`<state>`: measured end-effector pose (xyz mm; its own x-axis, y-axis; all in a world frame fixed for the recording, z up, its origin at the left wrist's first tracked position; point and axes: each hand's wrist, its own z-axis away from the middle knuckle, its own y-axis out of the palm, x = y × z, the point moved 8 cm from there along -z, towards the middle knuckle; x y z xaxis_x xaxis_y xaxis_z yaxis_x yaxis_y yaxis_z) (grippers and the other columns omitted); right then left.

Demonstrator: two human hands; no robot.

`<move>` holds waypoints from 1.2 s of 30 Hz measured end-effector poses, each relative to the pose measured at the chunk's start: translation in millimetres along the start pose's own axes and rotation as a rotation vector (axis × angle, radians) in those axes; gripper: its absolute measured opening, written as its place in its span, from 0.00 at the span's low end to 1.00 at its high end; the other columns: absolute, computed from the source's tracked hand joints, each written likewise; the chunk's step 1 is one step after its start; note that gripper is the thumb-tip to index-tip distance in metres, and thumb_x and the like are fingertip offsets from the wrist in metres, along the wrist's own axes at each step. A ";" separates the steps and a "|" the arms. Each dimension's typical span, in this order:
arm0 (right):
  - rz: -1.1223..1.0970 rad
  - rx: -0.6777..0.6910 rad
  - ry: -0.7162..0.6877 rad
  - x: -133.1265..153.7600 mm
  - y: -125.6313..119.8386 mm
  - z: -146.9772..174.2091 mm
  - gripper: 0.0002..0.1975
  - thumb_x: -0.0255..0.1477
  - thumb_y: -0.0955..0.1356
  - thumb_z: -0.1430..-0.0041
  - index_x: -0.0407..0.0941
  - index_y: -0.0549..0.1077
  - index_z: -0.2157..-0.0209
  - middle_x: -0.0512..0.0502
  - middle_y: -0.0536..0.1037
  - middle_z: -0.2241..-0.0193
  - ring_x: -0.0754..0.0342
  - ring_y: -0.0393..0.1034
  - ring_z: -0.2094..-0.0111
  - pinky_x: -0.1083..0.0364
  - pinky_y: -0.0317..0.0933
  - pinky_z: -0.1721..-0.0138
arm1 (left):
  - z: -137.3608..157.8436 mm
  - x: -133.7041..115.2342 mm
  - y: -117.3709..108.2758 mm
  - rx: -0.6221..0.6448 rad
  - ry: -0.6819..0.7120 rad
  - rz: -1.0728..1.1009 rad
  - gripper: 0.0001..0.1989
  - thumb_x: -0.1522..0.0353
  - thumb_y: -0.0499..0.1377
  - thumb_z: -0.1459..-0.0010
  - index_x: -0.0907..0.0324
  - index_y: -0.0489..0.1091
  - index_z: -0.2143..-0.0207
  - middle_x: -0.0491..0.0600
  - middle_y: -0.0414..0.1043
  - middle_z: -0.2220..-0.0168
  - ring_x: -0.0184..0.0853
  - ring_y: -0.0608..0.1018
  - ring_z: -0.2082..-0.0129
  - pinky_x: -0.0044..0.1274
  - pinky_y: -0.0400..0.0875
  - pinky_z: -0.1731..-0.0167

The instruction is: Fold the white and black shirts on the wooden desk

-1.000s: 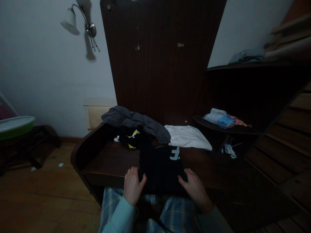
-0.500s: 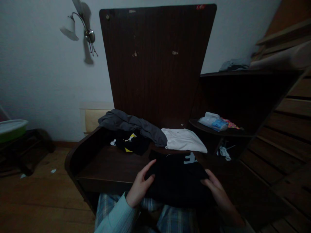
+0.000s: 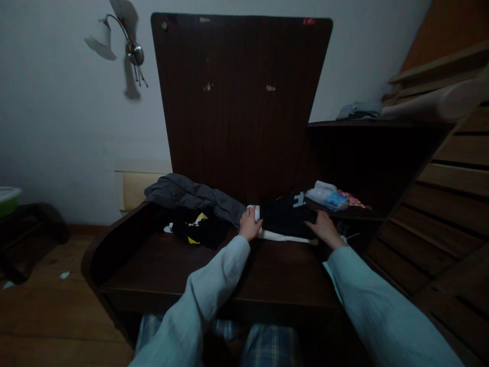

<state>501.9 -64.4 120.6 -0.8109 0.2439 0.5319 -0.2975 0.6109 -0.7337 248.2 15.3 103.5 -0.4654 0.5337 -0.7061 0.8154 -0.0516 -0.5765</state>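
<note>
A folded black T-shirt (image 3: pixel 284 218) with a light grey letter print lies over a folded white T-shirt (image 3: pixel 284 236), whose front edge and left corner stick out beneath it. My left hand (image 3: pixel 250 225) grips the black T-shirt at its left side, thumb on top. At the opposite side, my right hand (image 3: pixel 324 229) holds its right edge between thumb and fingers. Left of the pile is a crumpled black garment (image 3: pixel 212 232) with a yellow and white print. Behind that, a grey garment (image 3: pixel 191 192) is heaped along the back of the desk.
The dark wooden desk (image 3: pixel 160 270) has a raised curved left side and a tall back panel (image 3: pixel 240 107). At right, a shelf holds a plastic-wrapped packet (image 3: pixel 327 196). Slatted wood (image 3: pixel 446 188) stands farther right. A wall lamp (image 3: pixel 101 41) hangs at upper left.
Both hands have moved forward with the black T-shirt, from above my lap to over the white T-shirt, which it now mostly covers. The view has shifted slightly.
</note>
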 end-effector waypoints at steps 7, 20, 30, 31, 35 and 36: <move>0.183 0.193 -0.306 36.9 97.0 63.7 0.24 0.36 0.60 0.46 0.41 0.60 0.48 0.37 0.60 0.46 0.45 0.52 0.45 0.44 0.46 0.47 | 32.2 68.3 -2.9 0.170 0.055 -0.520 0.20 0.71 0.53 0.46 0.55 0.60 0.49 0.54 0.60 0.46 0.42 0.60 0.46 0.37 0.55 0.51; 0.220 -0.101 -0.435 54.1 101.2 82.7 0.21 0.33 0.58 0.46 0.37 0.63 0.53 0.33 0.66 0.52 0.43 0.56 0.49 0.44 0.49 0.50 | 44.2 94.4 -60.6 -0.035 0.070 -0.675 0.22 0.75 0.53 0.52 0.60 0.60 0.51 0.54 0.63 0.50 0.39 0.63 0.49 0.31 0.53 0.49; -0.134 -0.093 -0.641 110.0 107.6 109.2 0.16 0.26 0.58 0.49 0.40 0.65 0.57 0.37 0.70 0.59 0.47 0.62 0.56 0.46 0.58 0.53 | 66.4 122.6 -117.5 -0.066 -0.263 -0.832 0.14 0.76 0.48 0.48 0.65 0.67 0.59 0.58 0.69 0.59 0.42 0.72 0.59 0.29 0.64 0.62; -0.164 -0.069 -0.651 115.7 110.2 112.3 0.17 0.25 0.58 0.49 0.41 0.64 0.57 0.38 0.69 0.59 0.47 0.63 0.56 0.46 0.58 0.53 | 69.5 119.3 -117.6 -0.068 -0.278 -0.835 0.14 0.75 0.48 0.47 0.66 0.67 0.59 0.59 0.69 0.60 0.42 0.72 0.59 0.29 0.64 0.62; -0.278 0.063 -0.650 135.4 122.4 124.4 0.17 0.26 0.58 0.48 0.42 0.63 0.55 0.39 0.70 0.59 0.49 0.65 0.57 0.48 0.60 0.55 | 87.5 104.5 -109.0 -0.009 -0.257 -0.741 0.14 0.76 0.47 0.48 0.65 0.68 0.61 0.57 0.71 0.61 0.39 0.73 0.61 0.27 0.64 0.62; -0.303 0.105 -0.638 139.4 125.7 126.9 0.17 0.27 0.58 0.47 0.42 0.63 0.55 0.40 0.70 0.59 0.50 0.66 0.59 0.49 0.61 0.56 | 93.6 101.2 -105.9 0.013 -0.243 -0.698 0.14 0.77 0.47 0.49 0.64 0.69 0.63 0.56 0.72 0.62 0.38 0.73 0.62 0.26 0.64 0.62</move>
<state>287.5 -49.2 48.9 -0.8123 -0.4329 0.3909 -0.5770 0.4985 -0.6469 82.5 -4.2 54.6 -0.9387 0.2444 -0.2432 0.2981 0.2205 -0.9287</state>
